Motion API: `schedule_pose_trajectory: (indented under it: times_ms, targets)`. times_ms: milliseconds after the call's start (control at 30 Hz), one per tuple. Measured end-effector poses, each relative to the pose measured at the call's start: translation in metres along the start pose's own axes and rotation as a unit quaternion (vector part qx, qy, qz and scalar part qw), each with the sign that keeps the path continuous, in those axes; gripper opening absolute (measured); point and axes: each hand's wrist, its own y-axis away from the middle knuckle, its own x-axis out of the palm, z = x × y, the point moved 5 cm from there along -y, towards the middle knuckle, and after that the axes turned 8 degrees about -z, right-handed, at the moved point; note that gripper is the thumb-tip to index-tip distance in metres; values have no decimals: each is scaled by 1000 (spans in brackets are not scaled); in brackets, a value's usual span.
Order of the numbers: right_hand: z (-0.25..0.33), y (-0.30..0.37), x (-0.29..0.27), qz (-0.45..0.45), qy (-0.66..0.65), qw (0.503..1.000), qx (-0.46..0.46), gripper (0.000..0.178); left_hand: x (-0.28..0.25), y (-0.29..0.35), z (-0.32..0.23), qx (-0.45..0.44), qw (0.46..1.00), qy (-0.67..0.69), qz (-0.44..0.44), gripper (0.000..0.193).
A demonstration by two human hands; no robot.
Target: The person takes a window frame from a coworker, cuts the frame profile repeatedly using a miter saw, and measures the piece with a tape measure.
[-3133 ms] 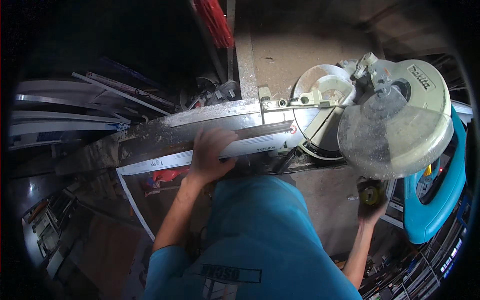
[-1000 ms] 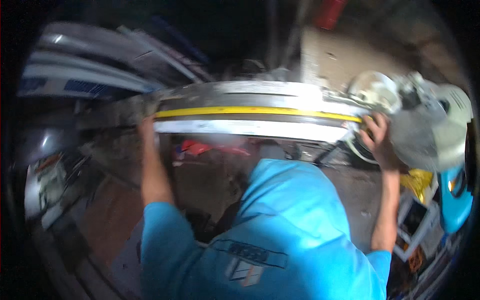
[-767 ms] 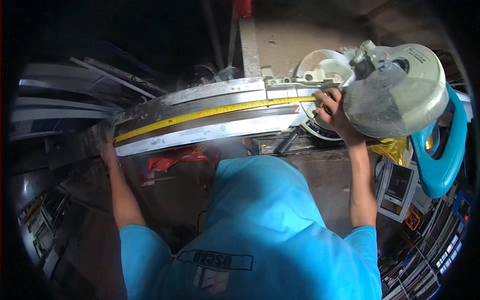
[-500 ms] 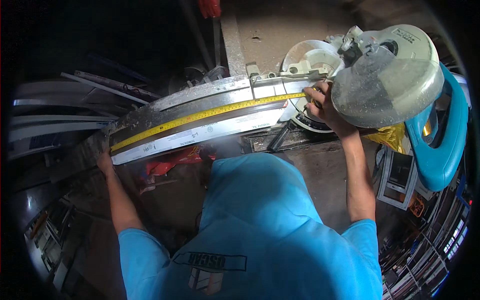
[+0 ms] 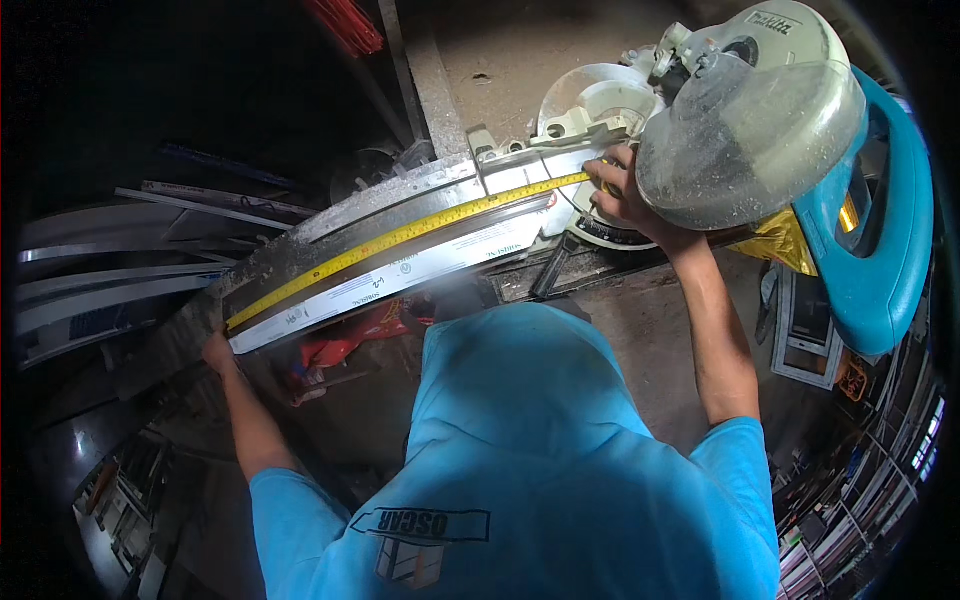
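A yellow tape measure (image 5: 412,232) is drawn out along a long metal profile (image 5: 385,280) covered with printed white film. At the profile's left end, my left hand (image 5: 217,352) is closed at the tape's tip, its fingers partly hidden. My right hand (image 5: 625,195) grips the tape measure's case near the right end, and the fingers cover most of it. The profile lies along the front of a metal fence (image 5: 390,205) on a mitre saw (image 5: 755,150). That saw's head is raised, with its clear blade guard just right of my right hand.
The saw's teal handle (image 5: 895,240) juts out at the right. Long metal strips (image 5: 110,270) are stacked at the left. Red plastic sheeting (image 5: 365,335) lies below the profile, and a gold bag (image 5: 775,243) sits under the saw. More profiles fill a rack (image 5: 860,510) at lower right.
The whole view has turned slightly, so saw and bench sit further left and higher. Both hands keep their places on the tape, which stays stretched along the profile.
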Motion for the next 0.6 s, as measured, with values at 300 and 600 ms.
schedule_pose_trajectory:
  times_ms: [300, 600]
  targets:
    - [-16, 9, 25, -21, -62, 997, -38, 35, 5, -15, 12, 20, 997, 75, -5, 49]
    - [-11, 6, -4, -106, -130, 986, -11, 28, 27, -14, -1, -42, 983, 179, 17, 41]
